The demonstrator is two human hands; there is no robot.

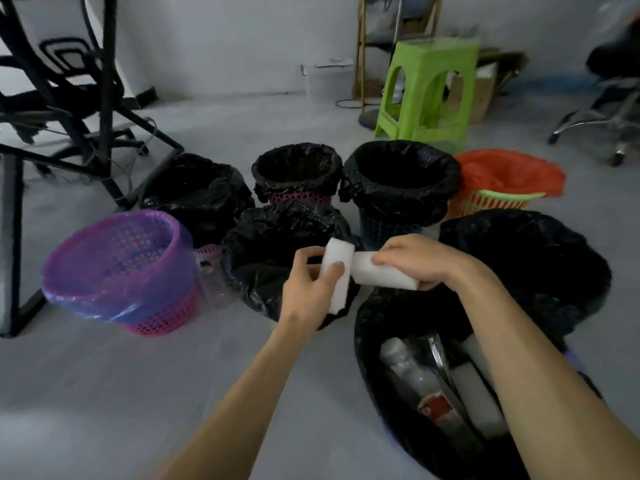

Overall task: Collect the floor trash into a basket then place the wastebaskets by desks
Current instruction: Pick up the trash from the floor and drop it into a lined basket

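White upright foam block (336, 282): gripped by left hand (306, 289).
Level foam block (381, 276): gripped by right hand (420, 261), ends touching.

You've got dim, flat indoor light w/ a cool grey cast; shadows on the floor (104, 375) are soft. Black liners (398, 199) lose nearly all detail. Whole frame's soft; blur's worst top right, office chair (613, 60) smeared. Wide-angle bends the desk frame (107, 81) at left.

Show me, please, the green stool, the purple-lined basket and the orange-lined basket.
green stool (438, 48): head view, seat top.
purple-lined basket (114, 303): head view, front wall.
orange-lined basket (485, 206): head view, mesh wall.
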